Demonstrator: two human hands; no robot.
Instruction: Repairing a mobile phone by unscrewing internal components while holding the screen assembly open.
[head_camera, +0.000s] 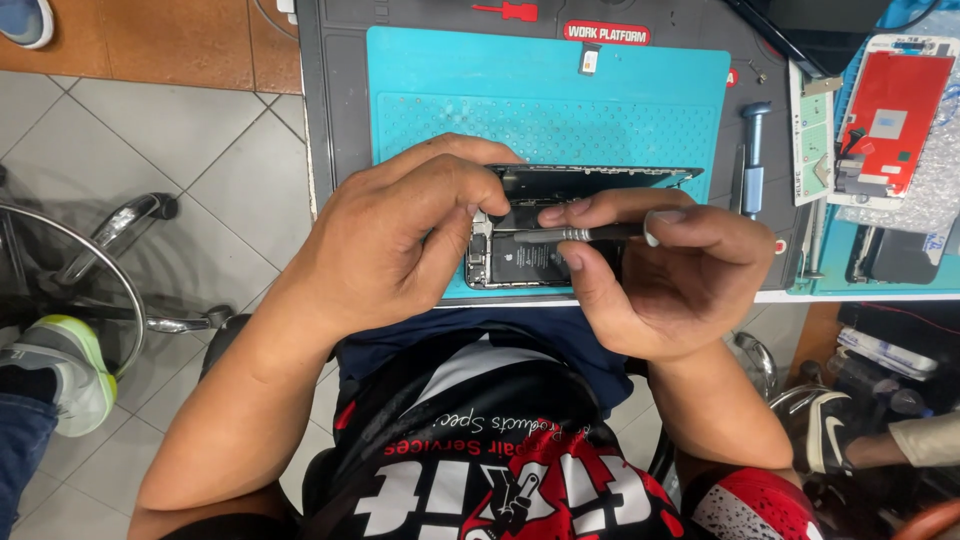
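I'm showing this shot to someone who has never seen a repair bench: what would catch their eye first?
First, the two hands meeting mid-frame over an opened phone on the teal mat: the left hand steadies the phone, while the right hand holds a slim metal screwdriver pointed into it. Next, the red detached screen panel at the upper right, beside a blue-handled tool.

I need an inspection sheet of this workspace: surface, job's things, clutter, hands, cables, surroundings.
Surface: teal mat on a dark grey work platform.
Job's things: opened phone, its screen hinged up; slim metal screwdriver.
Clutter: blue screwdriver, red tool, spare screen with red backing.
Hands: left hand steadies the phone; right hand holds the screwdriver.
Cables: nothing seen.
Surroundings: tiled floor, chrome stool frame, other people's shoes.
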